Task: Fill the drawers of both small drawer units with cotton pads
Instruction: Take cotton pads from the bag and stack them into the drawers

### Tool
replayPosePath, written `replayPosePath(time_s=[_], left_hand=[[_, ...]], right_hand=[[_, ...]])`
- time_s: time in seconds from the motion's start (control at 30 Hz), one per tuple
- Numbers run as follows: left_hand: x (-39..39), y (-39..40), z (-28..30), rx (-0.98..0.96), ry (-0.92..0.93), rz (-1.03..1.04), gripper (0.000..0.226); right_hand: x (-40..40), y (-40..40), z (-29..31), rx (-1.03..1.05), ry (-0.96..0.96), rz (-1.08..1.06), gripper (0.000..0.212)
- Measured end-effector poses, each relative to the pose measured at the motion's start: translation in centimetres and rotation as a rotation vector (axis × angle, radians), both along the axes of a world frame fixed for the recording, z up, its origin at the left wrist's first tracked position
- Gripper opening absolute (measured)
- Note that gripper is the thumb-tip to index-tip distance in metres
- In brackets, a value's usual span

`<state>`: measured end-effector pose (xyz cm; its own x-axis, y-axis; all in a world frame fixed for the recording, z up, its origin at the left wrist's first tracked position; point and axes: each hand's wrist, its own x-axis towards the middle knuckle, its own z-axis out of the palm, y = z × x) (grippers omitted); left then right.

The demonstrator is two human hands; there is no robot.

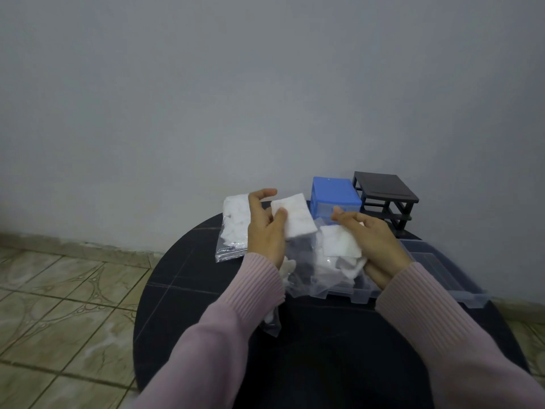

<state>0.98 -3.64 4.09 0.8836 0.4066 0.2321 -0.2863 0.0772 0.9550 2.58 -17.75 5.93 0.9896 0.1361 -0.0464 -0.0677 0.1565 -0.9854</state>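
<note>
My left hand (pixel 265 231) pinches a white square cotton pad (pixel 295 215) between thumb and fingers, raised above the round black table (pixel 206 276). My right hand (pixel 371 240) holds another white pad (pixel 339 242) over a crumpled clear plastic bag (pixel 312 276) with more pads in it. A blue drawer unit (pixel 334 191) stands at the table's back. To its right stands a dark frame of a second unit (pixel 383 196), with its slots empty. Clear drawers (pixel 436 264) lie on the table under my right forearm.
A second clear zip bag of cotton pads (pixel 233 228) lies at the table's left rear. A grey wall rises right behind the table. Tiled floor (pixel 59 305) spreads to the left below the table's edge.
</note>
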Motion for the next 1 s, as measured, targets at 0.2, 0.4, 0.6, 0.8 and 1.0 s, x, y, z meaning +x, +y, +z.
replayPosePath(time_s=[0.2,0.4,0.6,0.8,1.0], left_hand=[[0.4,0.1,-0.6,0.19,-0.02,0.019,0.038],[0.2,0.0,-0.2,0.087,0.119,-0.027,0.042],[-0.4,-0.8,0.7,-0.029,0.199,-0.295,0.023],[-0.5,-0.9,0.3,0.018,0.126,-0.362,0.023],[-0.1,-0.6,0.4,-0.11,0.151,-0.386,0.02]], right_hand=[[0.1,0.1,-0.2,0.069,0.035,0.102,0.007],[0.1,0.0,-0.1,0.091,-0.088,0.054,0.002],[-0.1,0.4,-0.2,-0.008,-0.289,0.022,0.006],[0.0,0.2,-0.3,0.029,-0.362,-0.002,0.011],[0.1,-0.1,0.0,0.003,-0.417,0.006,0.01]])
